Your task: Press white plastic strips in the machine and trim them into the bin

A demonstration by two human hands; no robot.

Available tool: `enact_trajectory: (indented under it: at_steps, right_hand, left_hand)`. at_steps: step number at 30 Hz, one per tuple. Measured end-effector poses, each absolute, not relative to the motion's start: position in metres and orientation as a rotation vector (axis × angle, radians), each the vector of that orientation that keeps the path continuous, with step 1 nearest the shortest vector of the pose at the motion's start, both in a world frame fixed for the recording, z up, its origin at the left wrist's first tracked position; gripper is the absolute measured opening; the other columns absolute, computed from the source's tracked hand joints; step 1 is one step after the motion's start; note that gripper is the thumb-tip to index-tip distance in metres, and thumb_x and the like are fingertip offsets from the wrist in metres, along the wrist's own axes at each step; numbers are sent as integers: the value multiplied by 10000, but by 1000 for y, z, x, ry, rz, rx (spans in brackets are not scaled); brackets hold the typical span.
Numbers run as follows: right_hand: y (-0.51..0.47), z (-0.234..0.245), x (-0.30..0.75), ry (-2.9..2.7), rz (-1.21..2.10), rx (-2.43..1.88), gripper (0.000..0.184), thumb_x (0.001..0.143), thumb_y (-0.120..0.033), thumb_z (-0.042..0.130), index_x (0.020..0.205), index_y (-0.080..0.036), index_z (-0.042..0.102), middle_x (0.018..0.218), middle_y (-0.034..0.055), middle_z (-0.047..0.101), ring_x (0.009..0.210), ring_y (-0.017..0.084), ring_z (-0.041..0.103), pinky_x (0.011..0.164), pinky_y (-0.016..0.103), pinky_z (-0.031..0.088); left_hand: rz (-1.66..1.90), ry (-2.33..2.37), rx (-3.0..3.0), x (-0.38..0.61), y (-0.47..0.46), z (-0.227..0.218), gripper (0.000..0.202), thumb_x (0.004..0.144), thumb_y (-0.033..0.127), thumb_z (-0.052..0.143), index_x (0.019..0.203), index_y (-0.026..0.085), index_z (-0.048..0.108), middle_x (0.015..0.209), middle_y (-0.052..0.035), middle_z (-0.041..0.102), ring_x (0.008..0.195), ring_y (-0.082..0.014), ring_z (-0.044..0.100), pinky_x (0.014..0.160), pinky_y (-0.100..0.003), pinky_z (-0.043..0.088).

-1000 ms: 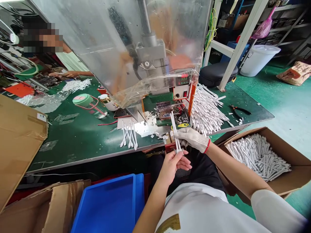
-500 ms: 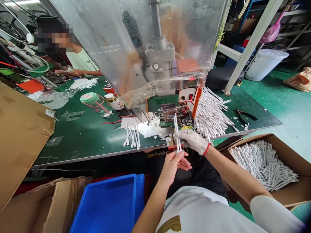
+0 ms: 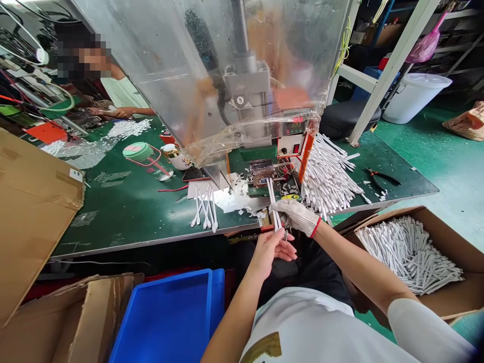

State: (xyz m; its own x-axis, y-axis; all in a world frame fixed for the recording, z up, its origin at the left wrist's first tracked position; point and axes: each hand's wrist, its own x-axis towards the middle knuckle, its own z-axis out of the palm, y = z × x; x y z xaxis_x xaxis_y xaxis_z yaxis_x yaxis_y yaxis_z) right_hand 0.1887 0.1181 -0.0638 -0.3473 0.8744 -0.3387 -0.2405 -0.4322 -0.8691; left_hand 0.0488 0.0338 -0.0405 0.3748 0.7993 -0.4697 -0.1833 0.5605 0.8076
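White strips (image 3: pixel 271 194): long axis fore-aft, far ends toward metal block (image 3: pixel 261 167).

We hold two slim white strips (image 3: pixel 271 195), long, straight and nearly side by side, slanting across the near edge of the desk (image 3: pixel 151 206), far tips close to a grimy metal block (image 3: pixel 262 167).

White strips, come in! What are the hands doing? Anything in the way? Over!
Left hand pinching near ends of white strips. Gloved right hand holding them farther forward. Scraps beside metal block.
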Motion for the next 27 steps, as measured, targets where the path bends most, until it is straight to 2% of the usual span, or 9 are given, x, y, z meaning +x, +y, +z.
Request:
enact_trajectory:
  at_steps: [5, 13, 20, 24, 27]
  right_hand:
    - [120, -59, 188, -936, 1834, -1115, 367, 713, -431, 803, 699, -150, 567, 527, -21, 530, 388, 60, 398, 359, 187, 266]
    - [121, -60, 187, -918, 1837, -1123, 376, 708, -445, 808, 724, -151, 574, 530, -25, 527, 390, 65, 407, 356, 185, 281]
    - [130, -67, 185, -873, 1828, -1122, 339, 732, -443, 787, 791, -156, 616, 630, 17, 618, 448, 104, 509, 391, 207, 386]
    - [145, -61, 177, -889, 1716, -1197, 263, 747, -413, 730, 767, -156, 674, 683, 36, 651, 496, 117, 536, 413, 217, 402]
    - [159, -55, 171, -1083, 1614, -1248, 280, 782, -447, 650, 694, -183, 680, 646, 21, 659, 545, 142, 565, 453, 232, 425]
  left_hand:
    - [709, 964, 722, 49, 34, -42, 559, 775, 626, 668, 874, 77, 705, 650, -97, 721, 566, -202, 706, 510, -245, 527]
    - [714, 971, 720, 49, 33, -38, 549, 773, 613, 670, 862, 72, 705, 639, -100, 717, 559, -207, 704, 510, -253, 530]
    - [704, 958, 671, 50, 38, -37, 560, 776, 597, 662, 946, 65, 711, 645, -93, 723, 551, -203, 704, 501, -250, 529]
    - [695, 1032, 670, 54, 40, -37, 643, 768, 668, 651, 979, 63, 701, 635, -83, 722, 536, -187, 699, 477, -231, 526]
    - [695, 1112, 686, 54, 40, -38, 633, 748, 666, 680, 969, 73, 689, 620, -75, 722, 533, -188, 700, 470, -230, 528]
